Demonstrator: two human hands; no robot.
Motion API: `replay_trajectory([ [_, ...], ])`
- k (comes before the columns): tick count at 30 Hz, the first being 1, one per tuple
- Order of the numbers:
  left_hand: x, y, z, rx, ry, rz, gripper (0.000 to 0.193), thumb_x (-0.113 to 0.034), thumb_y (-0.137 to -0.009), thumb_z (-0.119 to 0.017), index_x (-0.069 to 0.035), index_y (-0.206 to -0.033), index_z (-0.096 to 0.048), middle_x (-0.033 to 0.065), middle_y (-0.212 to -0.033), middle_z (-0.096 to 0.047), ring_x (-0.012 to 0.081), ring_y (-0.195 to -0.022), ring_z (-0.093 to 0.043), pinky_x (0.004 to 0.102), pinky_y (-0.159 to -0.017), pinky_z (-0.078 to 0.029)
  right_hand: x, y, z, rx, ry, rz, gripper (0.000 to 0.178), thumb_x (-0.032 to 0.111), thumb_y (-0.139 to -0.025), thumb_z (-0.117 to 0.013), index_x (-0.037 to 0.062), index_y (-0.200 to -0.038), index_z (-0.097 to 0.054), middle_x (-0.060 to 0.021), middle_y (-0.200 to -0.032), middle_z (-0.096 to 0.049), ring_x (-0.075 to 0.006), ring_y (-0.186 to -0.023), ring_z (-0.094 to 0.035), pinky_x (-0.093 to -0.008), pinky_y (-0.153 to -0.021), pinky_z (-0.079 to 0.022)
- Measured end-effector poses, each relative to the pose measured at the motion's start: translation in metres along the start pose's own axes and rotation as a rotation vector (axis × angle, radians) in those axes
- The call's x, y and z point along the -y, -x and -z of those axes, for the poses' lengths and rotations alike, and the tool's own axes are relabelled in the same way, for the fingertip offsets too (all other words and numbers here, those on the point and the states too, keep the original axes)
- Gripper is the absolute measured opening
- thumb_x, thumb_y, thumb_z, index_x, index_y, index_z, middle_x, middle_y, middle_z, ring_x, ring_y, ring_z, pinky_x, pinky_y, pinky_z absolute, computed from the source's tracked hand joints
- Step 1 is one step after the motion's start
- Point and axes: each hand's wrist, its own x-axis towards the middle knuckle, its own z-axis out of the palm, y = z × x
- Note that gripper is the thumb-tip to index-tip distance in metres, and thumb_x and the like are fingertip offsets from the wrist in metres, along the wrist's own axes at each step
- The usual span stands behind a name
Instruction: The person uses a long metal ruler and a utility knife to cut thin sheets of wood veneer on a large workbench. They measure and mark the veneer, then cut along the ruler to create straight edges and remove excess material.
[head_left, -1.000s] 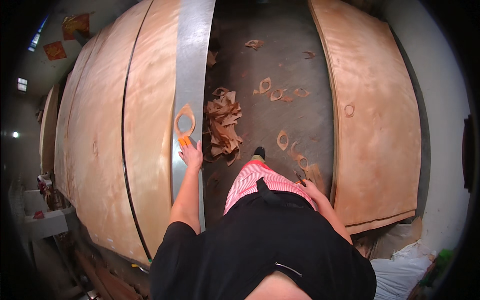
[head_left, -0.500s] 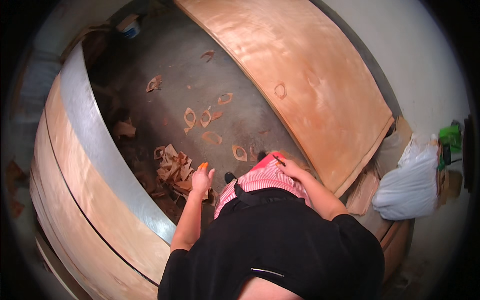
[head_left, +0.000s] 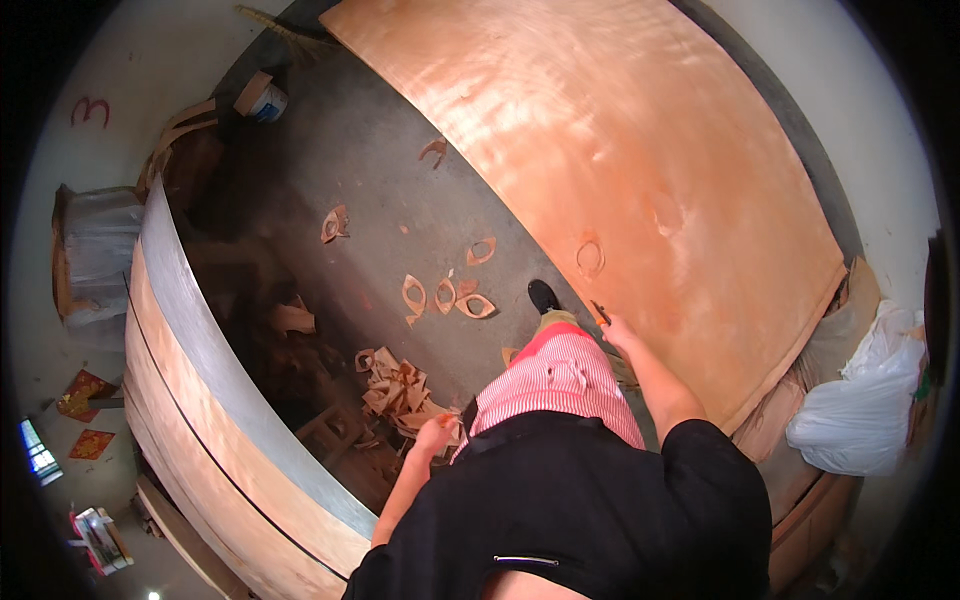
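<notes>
My right hand reaches forward to the near edge of a large reddish veneer sheet and is closed on a thin dark blade-like tool. An oval knot mark sits on the sheet just beyond the tool. My left hand hangs by my hip over a heap of veneer scraps, fingers curled around a small orange thing that is too small to make out. I wear a black top and pink striped trousers, and one dark shoe shows on the concrete floor.
A long table with a grey metal edge carrying pale veneer curves along the left. Several eye-shaped veneer cut-outs lie on the floor. A white plastic bag rests at the right, and a wrapped bundle at the far left.
I have turned from the table on the left toward the sheet on the right. My left hand dropped from the table edge to my hip. My right hand reached out to the sheet.
</notes>
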Motion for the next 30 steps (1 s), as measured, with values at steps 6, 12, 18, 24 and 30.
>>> replay_trajectory([
  [6, -0.136, -0.034, 0.037, -0.059, 0.463, -0.029, 0.033, -0.024, -0.084, -0.049, -0.001, -0.108, -0.051, 0.0103, -0.097, -0.059, 0.0170, -0.091, -0.054, 0.0252, -0.080, -0.039, -0.007, -0.093, 0.029, -0.198, 0.245, 0.051, 0.021, 0.017, -0.079, -0.044, 0.0063, -0.093, -0.055, -0.0159, -0.077, -0.060, -0.0289, -0.073, -0.058, -0.0380, -0.066, -0.045],
  [12, -0.151, -0.055, 0.033, 0.022, 0.670, 0.107, 0.029, -0.018, -0.085, -0.049, 0.000, -0.108, -0.051, 0.0000, -0.087, -0.056, 0.0045, -0.074, -0.046, 0.0173, -0.068, -0.038, -0.009, -0.175, 0.010, -0.200, 0.011, -0.109, 0.027, 0.023, -0.079, -0.043, 0.0152, -0.102, -0.054, -0.0179, -0.096, -0.057, -0.0322, -0.093, -0.053, -0.0394, -0.078, -0.043],
  [18, -0.106, -0.067, 0.006, 0.039, 0.730, 0.231, 0.030, -0.018, -0.085, -0.049, 0.002, -0.108, -0.050, 0.0019, -0.090, -0.057, 0.0051, -0.076, -0.047, 0.0176, -0.069, -0.038, -0.084, -0.281, -0.042, -0.709, -0.268, -0.276, 0.024, 0.010, -0.080, -0.039, 0.0038, -0.097, -0.053, -0.0159, -0.078, -0.059, -0.0233, -0.064, -0.059, -0.0328, -0.046, -0.043],
  [24, -0.076, -0.061, -0.026, 0.069, 0.840, 0.368, 0.030, -0.017, -0.086, -0.048, 0.004, -0.107, -0.049, 0.0058, -0.097, -0.058, 0.0083, -0.086, -0.050, 0.0194, -0.078, -0.038, 0.019, -0.258, -0.059, -0.257, -0.802, -0.436, 0.029, 0.005, -0.076, -0.042, -0.0004, -0.104, -0.044, -0.0126, -0.072, -0.057, -0.0188, -0.055, -0.054, -0.0294, -0.042, -0.041],
  [30, -0.057, -0.049, -0.040, 0.045, 0.818, 0.320, 0.032, -0.020, -0.084, -0.050, 0.004, -0.106, -0.050, 0.0063, -0.093, -0.059, 0.0088, -0.085, -0.051, 0.0203, -0.077, -0.038, 0.099, -0.184, -0.126, 0.240, -0.221, 0.100, 0.040, 0.011, -0.085, -0.039, 0.0085, -0.125, -0.031, -0.0078, -0.072, -0.062, -0.0161, -0.073, -0.057, -0.0303, -0.074, -0.041],
])
